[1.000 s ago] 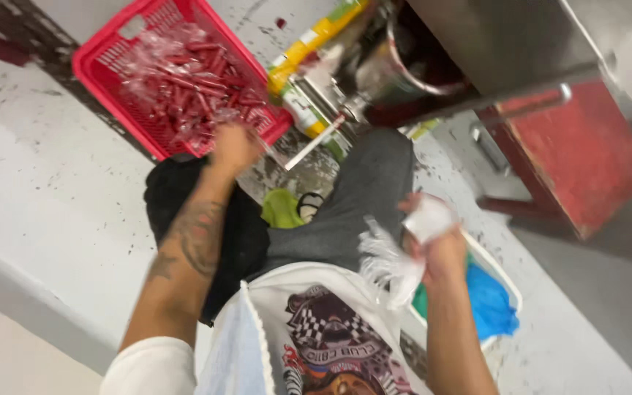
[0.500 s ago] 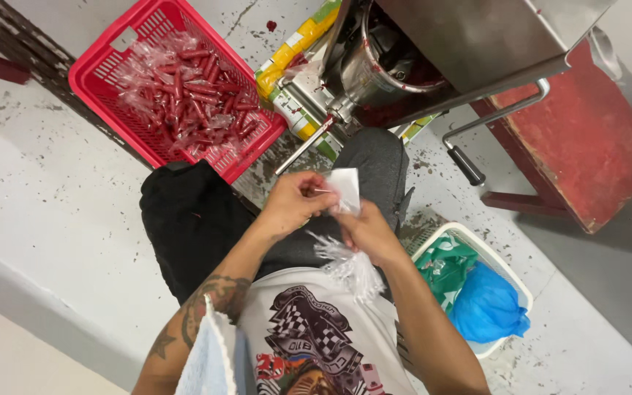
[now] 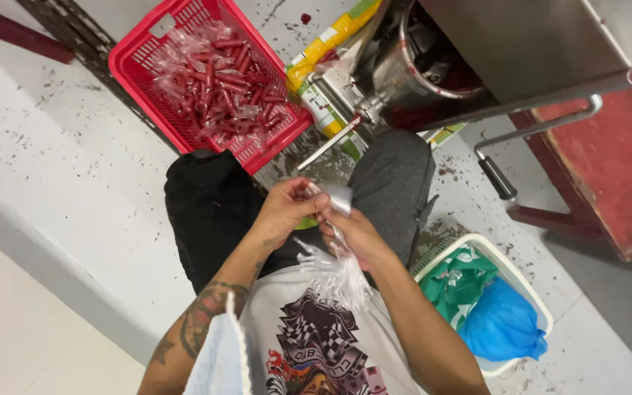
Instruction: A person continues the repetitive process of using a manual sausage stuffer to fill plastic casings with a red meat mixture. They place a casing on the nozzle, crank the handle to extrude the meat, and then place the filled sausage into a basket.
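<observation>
My left hand [image 3: 288, 208] and my right hand [image 3: 356, 232] meet over my lap, both pinching a small clear plastic bag [image 3: 338, 197] between the fingertips. A bunch of clear plastic bags [image 3: 334, 271] hangs from my right hand against my printed shirt. Ahead stands a metal filling machine [image 3: 418, 69] with a thin nozzle [image 3: 328, 143] that points toward my hands. A red basket [image 3: 210, 80] at the upper left holds several filled red tubes in plastic.
A white tub [image 3: 502, 311] with green and blue plastic bags sits at my right. A black crank handle [image 3: 497, 178] sticks out of the machine beside a red stand [image 3: 616, 168]. Yellow cartons [image 3: 327, 44] lie under the machine. The pale floor is speckled with dark spots.
My left hand came back from the red basket to my lap. Both hands have joined on the small bag and lowered it slightly.
</observation>
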